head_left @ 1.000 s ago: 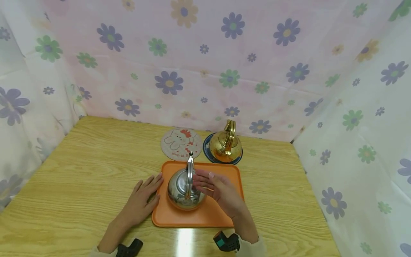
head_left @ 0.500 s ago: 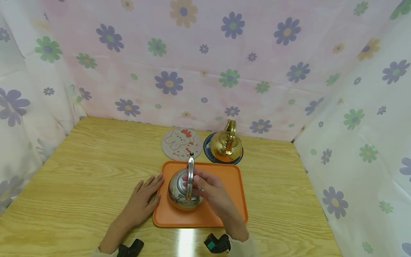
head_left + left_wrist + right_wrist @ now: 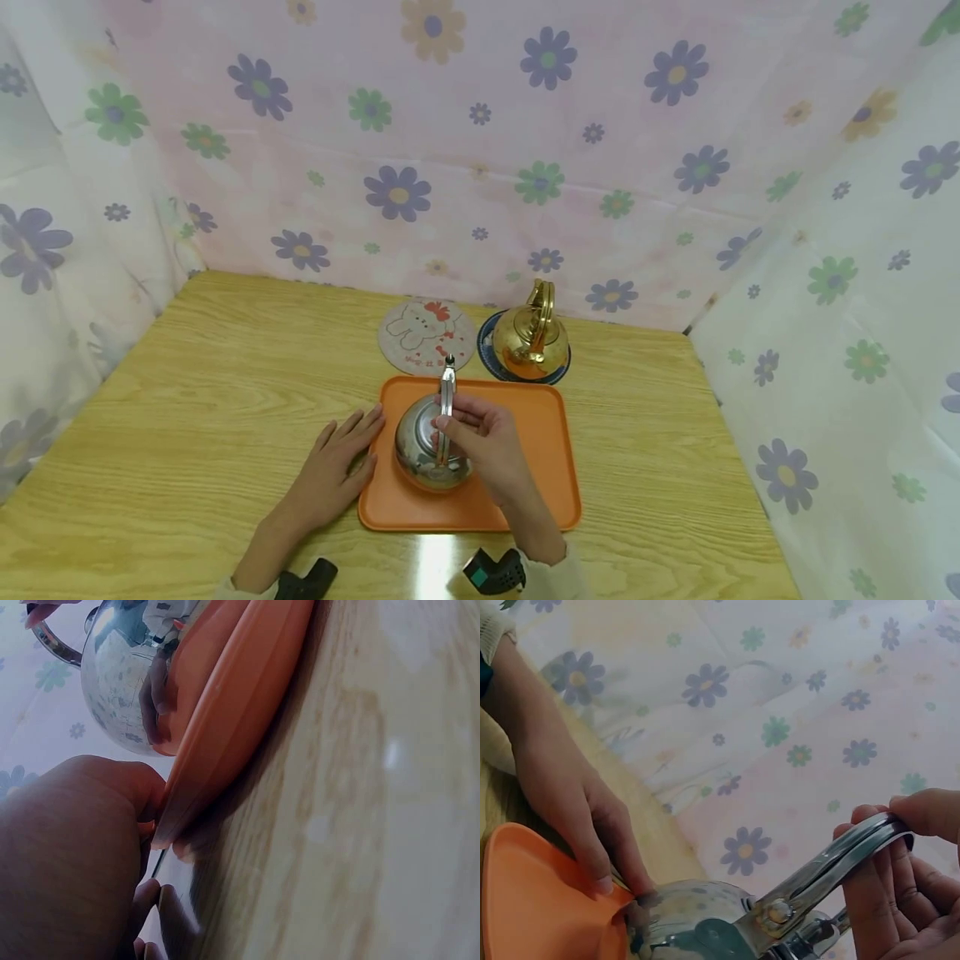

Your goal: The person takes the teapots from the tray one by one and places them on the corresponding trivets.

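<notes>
At the lower centre of the frame, a silver kettle (image 3: 423, 454) is seen upright on an orange tray (image 3: 551, 450), left of the tray's middle. Within the last second, the right hand (image 3: 486, 437) has been brought in to the kettle's handle (image 3: 448, 385) and closed: where the fingers were held straight beside it, the handle is now gripped, with the thumb laid over it and the fingers curled beneath, as is shown in the right wrist view. By the tray's left rim, the left hand (image 3: 333, 462) has been kept in place, grasping nothing, its extended fingertips set against the edge. Toward the back of the table (image 3: 225, 417), a gold kettle (image 3: 517, 354) on a blue mat (image 3: 486, 346) and a round rabbit coaster (image 3: 420, 329) have been left undisturbed. A hold on the silver kettle seems to have been secured; no lift can be made out.
</notes>
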The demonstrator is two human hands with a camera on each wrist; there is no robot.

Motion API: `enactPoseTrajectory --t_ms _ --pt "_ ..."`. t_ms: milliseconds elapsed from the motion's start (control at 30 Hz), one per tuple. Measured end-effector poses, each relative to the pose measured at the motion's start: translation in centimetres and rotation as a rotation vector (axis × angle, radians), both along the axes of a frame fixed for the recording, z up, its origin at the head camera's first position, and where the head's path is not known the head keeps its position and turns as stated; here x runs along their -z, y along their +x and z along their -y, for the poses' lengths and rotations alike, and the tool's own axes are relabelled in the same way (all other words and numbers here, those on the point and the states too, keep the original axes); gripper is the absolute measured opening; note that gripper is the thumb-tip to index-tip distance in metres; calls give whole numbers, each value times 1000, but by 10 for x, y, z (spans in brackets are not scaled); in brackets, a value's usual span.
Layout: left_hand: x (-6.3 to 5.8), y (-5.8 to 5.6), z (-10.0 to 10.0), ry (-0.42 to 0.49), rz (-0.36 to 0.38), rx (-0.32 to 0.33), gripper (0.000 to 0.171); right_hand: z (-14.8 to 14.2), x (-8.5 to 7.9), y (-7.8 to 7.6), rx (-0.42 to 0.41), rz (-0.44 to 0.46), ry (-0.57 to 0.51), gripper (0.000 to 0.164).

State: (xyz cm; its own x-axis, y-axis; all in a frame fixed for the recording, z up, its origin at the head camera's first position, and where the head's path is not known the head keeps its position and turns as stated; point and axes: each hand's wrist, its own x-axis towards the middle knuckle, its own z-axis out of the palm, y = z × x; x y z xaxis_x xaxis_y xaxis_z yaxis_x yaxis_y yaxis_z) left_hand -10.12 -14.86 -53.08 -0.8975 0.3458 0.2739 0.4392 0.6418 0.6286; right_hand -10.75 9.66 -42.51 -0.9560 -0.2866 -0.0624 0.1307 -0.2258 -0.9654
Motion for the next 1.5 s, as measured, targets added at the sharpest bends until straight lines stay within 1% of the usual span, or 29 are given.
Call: enactPoseTrajectory --t_ms 133,233,367,467,600,733,833,1000,1167,1333,1500 --pt "1 -1 1 -5 -7 -1 52 4 0 0 44 -5 15 37" --pt "2 -1 1 -9 -2 -1 52 8 0 0 64 -20 47 34" --pt "3 -2 2 -16 -5 -2 52 12 1 0 76 -65 99 30" --pt "4 -2 2 -20 -14 -1 52 14 1 -1 85 -93 114 29" --pt "3 -2 3 -15 -15 0 52 15 2 -4 90 -113 94 28" --pt "3 -4 3 -19 -9 4 52 14 3 -9 85 -111 61 30" --pt "4 -4 3 -19 -8 6 52 12 4 -14 89 -83 48 32" --pt "5 -3 2 -13 -10 9 52 6 5 -22 108 -53 67 32" --pt "4 -4 1 -11 -12 10 53 1 3 -28 102 -84 65 32" --pt "4 -3 0 -13 -19 1 52 -2 5 -30 88 -107 27 34" --pt "2 -1 0 -11 -9 -5 52 -2 6 -33 97 -116 13 35"
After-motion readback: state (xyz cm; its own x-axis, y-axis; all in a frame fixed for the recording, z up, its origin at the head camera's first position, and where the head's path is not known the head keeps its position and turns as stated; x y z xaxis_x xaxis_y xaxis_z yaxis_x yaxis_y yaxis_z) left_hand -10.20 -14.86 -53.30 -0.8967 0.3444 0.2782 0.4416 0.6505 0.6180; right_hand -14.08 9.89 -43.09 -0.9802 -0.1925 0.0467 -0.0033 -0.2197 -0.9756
